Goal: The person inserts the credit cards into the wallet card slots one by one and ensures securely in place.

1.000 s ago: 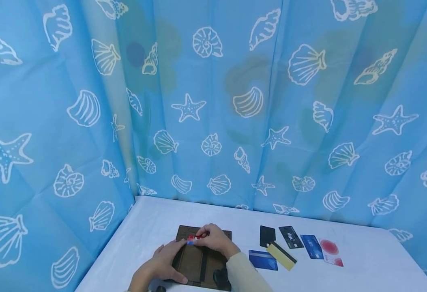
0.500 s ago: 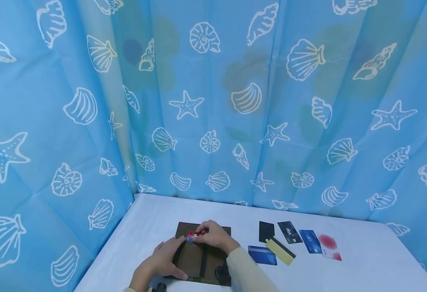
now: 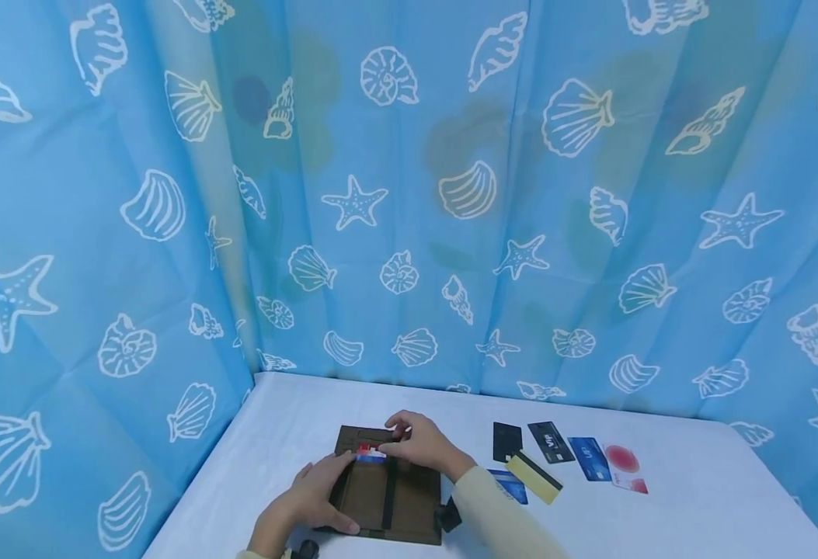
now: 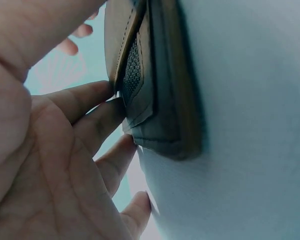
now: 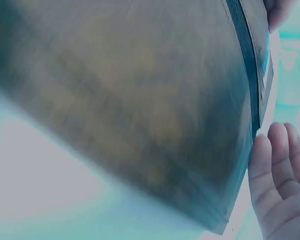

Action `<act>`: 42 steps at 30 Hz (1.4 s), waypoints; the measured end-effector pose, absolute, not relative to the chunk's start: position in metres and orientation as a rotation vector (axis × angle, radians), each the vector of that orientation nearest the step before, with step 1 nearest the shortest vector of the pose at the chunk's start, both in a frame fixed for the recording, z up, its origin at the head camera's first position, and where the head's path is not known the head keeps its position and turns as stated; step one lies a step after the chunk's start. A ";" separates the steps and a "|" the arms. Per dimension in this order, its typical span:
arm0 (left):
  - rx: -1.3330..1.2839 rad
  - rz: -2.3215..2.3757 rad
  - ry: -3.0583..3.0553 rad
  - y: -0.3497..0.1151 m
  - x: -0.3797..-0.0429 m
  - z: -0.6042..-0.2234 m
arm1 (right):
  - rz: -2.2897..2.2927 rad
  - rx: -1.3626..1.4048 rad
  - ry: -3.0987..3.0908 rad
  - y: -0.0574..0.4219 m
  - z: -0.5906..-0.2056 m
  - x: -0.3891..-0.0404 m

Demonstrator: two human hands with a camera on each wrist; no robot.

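A brown bifold wallet or folder (image 3: 364, 505) lies spread on the table in the head view, with a dark strap down its middle. A red, white and blue card (image 3: 370, 456) shows at a slot in its upper left part. My left hand (image 3: 314, 493) rests along the left side, thumb at the bottom edge. In the left wrist view its fingertips touch the layered pocket edge (image 4: 140, 75). My right hand (image 3: 426, 444) hovers over the upper right part, just right of the card. Its fingers (image 5: 281, 155) look relaxed and hold nothing in the right wrist view.
To the right on the white table (image 3: 667, 512) lie several cards: a black card (image 3: 506, 441), a black VIP card (image 3: 551, 442), a blue VIP card (image 3: 589, 458), a white-and-red card (image 3: 624, 467), a gold card (image 3: 534, 478) and a partly covered blue card (image 3: 512, 487). A shell-patterned curtain (image 3: 409, 210) stands behind.
My right hand has let go of the red and blue card and moved slightly right, uncovering more of it. The left hand stays in place on the wallet.
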State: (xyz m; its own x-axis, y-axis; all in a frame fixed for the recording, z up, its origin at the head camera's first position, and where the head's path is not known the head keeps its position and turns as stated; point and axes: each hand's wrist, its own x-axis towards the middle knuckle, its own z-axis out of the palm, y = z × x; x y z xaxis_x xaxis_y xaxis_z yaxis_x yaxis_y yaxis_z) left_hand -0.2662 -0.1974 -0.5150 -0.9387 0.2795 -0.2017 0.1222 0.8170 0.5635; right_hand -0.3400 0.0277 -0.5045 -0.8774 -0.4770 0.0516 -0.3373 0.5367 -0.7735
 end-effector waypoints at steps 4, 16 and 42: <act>0.295 0.812 2.734 -0.197 -0.268 -0.516 | -1.263 -0.658 2.577 0.042 -0.502 -0.342; 0.303 0.829 2.716 -0.196 -0.268 -0.516 | -1.258 -0.561 2.610 0.093 -0.494 -0.339; 0.248 0.811 2.717 -0.200 -0.267 -0.519 | -1.196 -0.441 2.613 0.165 -0.506 -0.323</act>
